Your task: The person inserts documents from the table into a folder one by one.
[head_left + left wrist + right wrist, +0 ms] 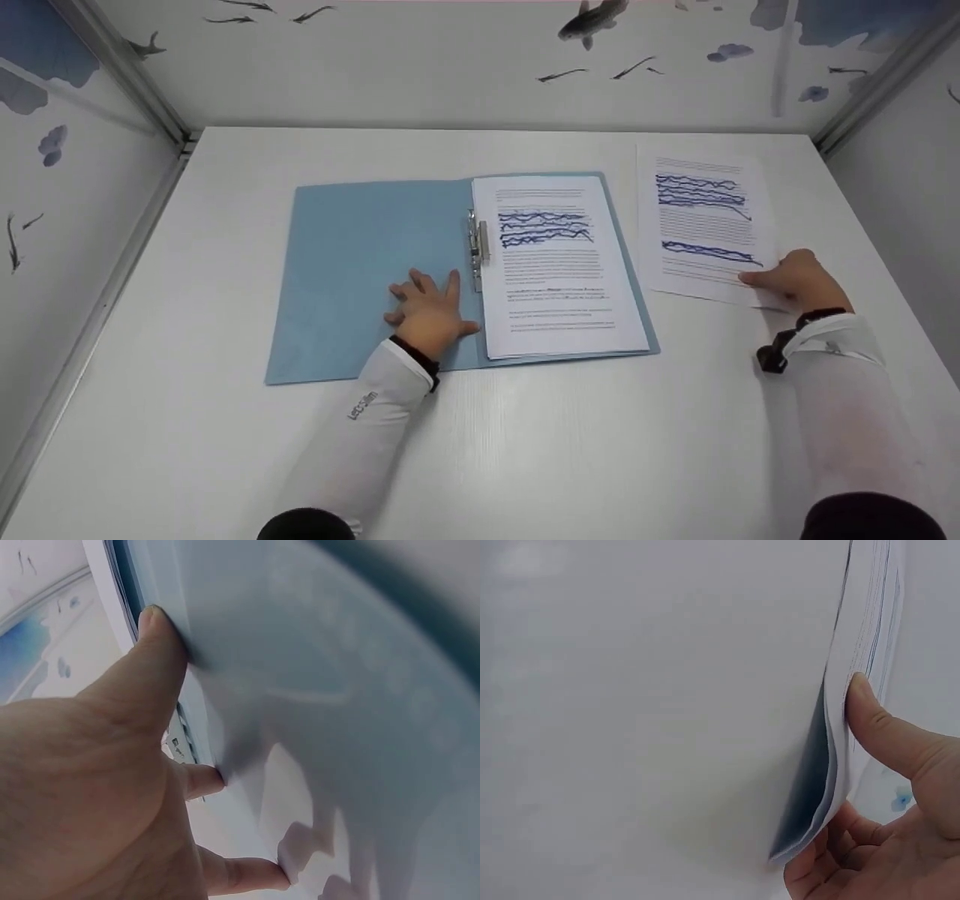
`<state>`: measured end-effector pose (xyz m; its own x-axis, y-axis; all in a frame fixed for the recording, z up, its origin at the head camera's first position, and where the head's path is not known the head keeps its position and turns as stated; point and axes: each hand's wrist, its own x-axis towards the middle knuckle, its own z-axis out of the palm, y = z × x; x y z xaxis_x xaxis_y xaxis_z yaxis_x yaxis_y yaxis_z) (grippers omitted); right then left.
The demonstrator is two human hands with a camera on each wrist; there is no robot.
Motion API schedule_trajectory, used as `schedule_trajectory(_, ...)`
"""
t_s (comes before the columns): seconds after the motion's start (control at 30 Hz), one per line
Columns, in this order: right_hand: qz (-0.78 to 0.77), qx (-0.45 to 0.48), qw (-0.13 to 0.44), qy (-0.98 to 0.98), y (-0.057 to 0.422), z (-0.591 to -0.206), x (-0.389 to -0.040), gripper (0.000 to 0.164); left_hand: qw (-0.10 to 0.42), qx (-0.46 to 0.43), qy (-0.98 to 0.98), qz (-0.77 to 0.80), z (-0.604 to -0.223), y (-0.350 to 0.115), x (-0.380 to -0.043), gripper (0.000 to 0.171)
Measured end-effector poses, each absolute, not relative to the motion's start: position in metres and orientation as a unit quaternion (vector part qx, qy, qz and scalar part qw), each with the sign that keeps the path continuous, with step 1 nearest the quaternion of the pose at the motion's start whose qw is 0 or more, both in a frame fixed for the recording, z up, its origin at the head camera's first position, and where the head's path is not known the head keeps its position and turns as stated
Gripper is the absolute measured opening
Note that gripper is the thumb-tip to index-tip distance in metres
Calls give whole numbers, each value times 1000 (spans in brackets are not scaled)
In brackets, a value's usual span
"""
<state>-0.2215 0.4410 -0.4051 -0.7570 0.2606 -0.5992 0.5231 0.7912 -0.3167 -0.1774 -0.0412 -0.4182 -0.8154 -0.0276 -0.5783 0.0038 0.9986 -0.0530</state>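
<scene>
A light blue folder (352, 262) lies spread out on the white table, its metal clip (478, 244) near the spine. Printed sheets (555, 315) with blue scribbled lines rest on its right side. My left hand (429, 319) has its fingers spread and touches the inside of the left cover near the spine; the left wrist view shows thumb and fingertips against the cover. To the right of the folder, my right hand (806, 281) pinches the lower right corner of a scribbled paper sheet (705, 225). In the right wrist view that paper's edge (838, 742) bends up between thumb and fingers.
The white table (540, 450) meets a back wall (420, 75) with painted fish. Metal frame posts (127, 75) stand at the corners, with side walls left and right.
</scene>
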Motion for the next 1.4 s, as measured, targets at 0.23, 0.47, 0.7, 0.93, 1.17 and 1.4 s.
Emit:
schedule_trajectory(0.23, -246, 216, 267, 906, 446, -411, -218, 100, 309, -8, 950, -34, -414, -39, -176, 94)
schedule_trajectory(0.47, -217, 221, 191, 932, 425, -410, -211, 92, 310, -10, 950, -35, -417, -40, -176, 95)
schedule_trajectory(0.7, -117, 197, 154, 961, 410, -410, -209, 71, 308, -6, 951, -35, -418, -39, -179, 94)
schedule_trajectory(0.93, -113, 184, 153, 964, 413, -409, -211, 67, 305, -10, 952, -28, -415, -41, -177, 95)
schedule_trajectory(1.17, -135, 165, 174, 961, 427, -403, -208, 49, 295, -2, 955, -30, -412, -41, -174, 92)
schedule_trajectory(1.4, -195, 185, 171, 948, 443, -396, -208, 50, 298, -6, 954, -17, -412, -42, -173, 93)
